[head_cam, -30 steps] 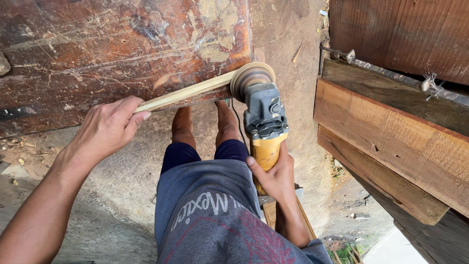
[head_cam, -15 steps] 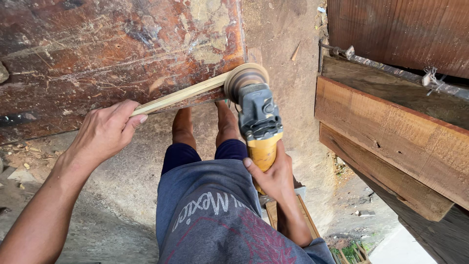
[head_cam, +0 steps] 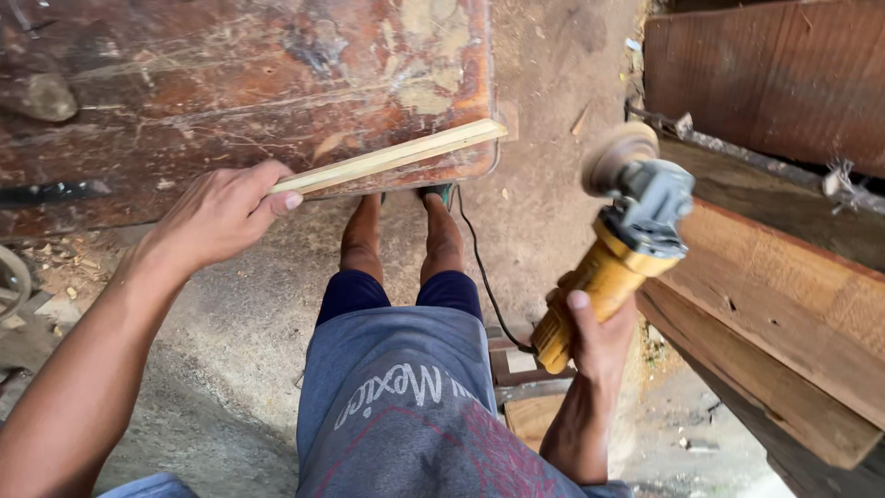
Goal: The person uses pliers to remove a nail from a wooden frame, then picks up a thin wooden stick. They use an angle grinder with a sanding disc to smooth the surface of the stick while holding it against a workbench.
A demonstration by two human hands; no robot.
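Observation:
My left hand (head_cam: 221,212) grips one end of a thin pale wooden strip (head_cam: 396,157), which reaches up and to the right over the edge of a worn rust-red table (head_cam: 230,83). My right hand (head_cam: 590,337) holds a yellow and grey angle grinder (head_cam: 622,244) by its yellow body. Its round sanding disc (head_cam: 618,155) points up and left, well apart from the strip's free end. A black cord (head_cam: 479,267) trails from the grinder down across the floor. My legs and feet (head_cam: 406,240) stretch toward the table.
Thick wooden planks (head_cam: 784,286) are stacked along the right side, close to the grinder. A dark reddish board (head_cam: 774,74) stands behind them. Small wood pieces (head_cam: 521,369) lie by my right hip. The dusty concrete floor (head_cam: 230,323) carries wood chips at the left.
The grinder has swung away to the right, off the strip's end where its disc was touching. The strip stays in my left hand and now hangs free at its far end.

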